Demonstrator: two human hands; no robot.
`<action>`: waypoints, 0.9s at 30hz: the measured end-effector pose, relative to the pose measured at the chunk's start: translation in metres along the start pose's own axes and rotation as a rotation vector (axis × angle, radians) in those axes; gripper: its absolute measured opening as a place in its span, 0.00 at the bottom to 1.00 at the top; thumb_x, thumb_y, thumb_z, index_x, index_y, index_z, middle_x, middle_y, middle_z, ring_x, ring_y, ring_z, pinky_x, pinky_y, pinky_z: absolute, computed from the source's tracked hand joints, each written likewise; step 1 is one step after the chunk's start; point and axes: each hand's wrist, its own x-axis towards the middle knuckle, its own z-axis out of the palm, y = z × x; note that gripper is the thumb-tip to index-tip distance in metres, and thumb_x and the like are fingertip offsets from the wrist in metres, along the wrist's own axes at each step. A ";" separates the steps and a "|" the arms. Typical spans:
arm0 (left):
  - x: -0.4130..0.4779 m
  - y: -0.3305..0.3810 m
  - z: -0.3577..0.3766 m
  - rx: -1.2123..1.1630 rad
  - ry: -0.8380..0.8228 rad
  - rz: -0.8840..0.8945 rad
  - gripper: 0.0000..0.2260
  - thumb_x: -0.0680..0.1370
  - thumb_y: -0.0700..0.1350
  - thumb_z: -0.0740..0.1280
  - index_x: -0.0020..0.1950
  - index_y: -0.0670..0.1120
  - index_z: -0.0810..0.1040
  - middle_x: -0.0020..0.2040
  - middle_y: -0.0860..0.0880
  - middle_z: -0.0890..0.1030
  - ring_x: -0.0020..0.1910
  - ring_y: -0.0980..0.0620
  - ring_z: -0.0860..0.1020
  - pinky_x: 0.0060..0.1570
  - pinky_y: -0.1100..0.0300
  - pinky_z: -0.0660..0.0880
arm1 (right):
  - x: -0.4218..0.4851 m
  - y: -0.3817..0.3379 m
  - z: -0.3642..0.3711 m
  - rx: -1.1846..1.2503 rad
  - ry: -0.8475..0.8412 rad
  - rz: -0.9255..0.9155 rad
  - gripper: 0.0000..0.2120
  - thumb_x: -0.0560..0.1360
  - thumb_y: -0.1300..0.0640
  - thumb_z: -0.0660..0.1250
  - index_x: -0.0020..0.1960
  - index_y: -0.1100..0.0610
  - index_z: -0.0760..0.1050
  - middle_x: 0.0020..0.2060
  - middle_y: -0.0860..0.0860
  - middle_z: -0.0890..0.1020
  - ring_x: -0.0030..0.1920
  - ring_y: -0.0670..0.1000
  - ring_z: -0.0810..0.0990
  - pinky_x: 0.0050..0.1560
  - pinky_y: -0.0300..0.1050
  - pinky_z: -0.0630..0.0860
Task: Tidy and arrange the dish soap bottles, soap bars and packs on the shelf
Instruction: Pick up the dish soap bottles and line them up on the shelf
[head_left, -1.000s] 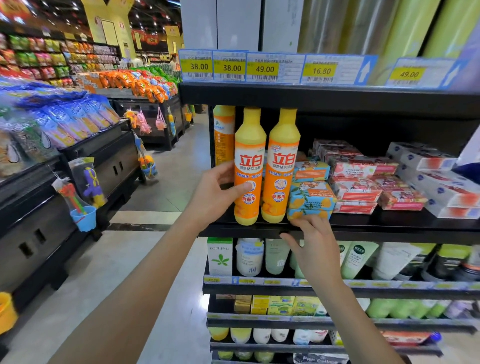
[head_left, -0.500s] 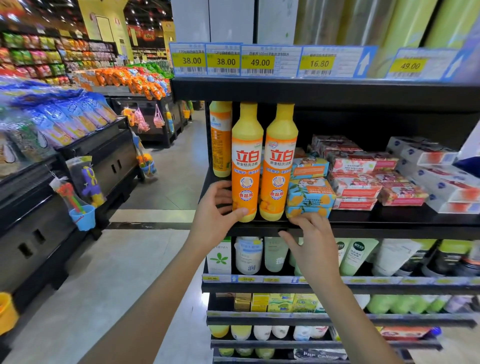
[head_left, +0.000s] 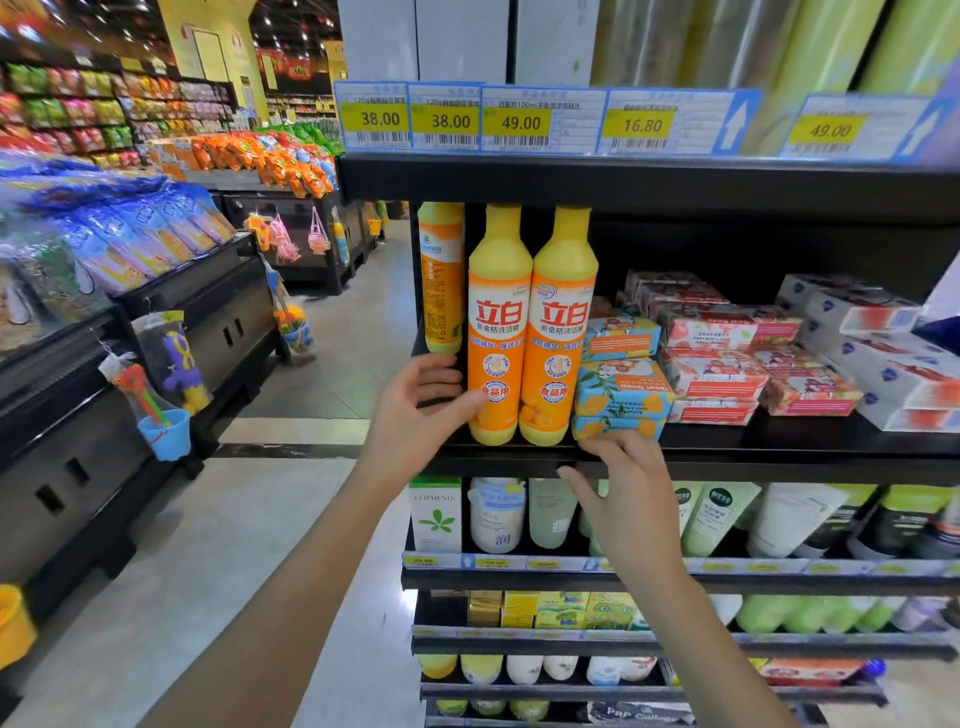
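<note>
Two yellow-orange dish soap bottles stand side by side at the shelf's (head_left: 779, 449) front left: the left bottle (head_left: 498, 322) and the right bottle (head_left: 558, 322). A third bottle (head_left: 440, 280) stands further back at the left end. My left hand (head_left: 415, 415) holds the left bottle low down, thumb on its front and fingers reaching behind it. Blue-and-orange soap boxes (head_left: 621, 387) are stacked right beside the bottles. My right hand (head_left: 623, 499) has straight fingers touching the bottom box at the shelf's front edge.
Pink-red soap packs (head_left: 711, 371) and white soap packs (head_left: 883, 364) lie stacked to the right. Price tags (head_left: 519, 122) hang from the shelf above. Tubes and bottles fill the lower shelves (head_left: 675, 579). An aisle with display bins (head_left: 156, 332) runs on the left.
My left hand has slid down the left bottle from its middle to near its base. My right hand has stayed at the soap boxes by the shelf edge.
</note>
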 end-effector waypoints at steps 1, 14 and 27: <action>0.003 0.002 -0.005 0.002 0.035 0.001 0.21 0.75 0.46 0.76 0.66 0.50 0.76 0.56 0.54 0.83 0.53 0.62 0.82 0.52 0.67 0.79 | 0.000 0.000 0.000 -0.001 -0.001 0.000 0.16 0.70 0.54 0.81 0.55 0.59 0.84 0.50 0.52 0.80 0.53 0.56 0.77 0.53 0.52 0.79; 0.106 0.022 0.002 0.070 0.154 -0.082 0.29 0.77 0.45 0.75 0.76 0.43 0.69 0.71 0.44 0.76 0.70 0.45 0.75 0.68 0.50 0.72 | 0.000 0.001 0.001 0.011 -0.008 0.012 0.16 0.69 0.54 0.81 0.54 0.58 0.83 0.49 0.50 0.80 0.52 0.54 0.78 0.52 0.51 0.79; 0.142 0.006 0.004 0.034 0.163 -0.192 0.26 0.79 0.47 0.73 0.75 0.45 0.72 0.69 0.46 0.78 0.68 0.47 0.77 0.68 0.46 0.74 | 0.002 0.002 0.003 0.004 0.002 0.005 0.17 0.67 0.55 0.83 0.52 0.58 0.84 0.48 0.49 0.81 0.51 0.55 0.79 0.50 0.50 0.78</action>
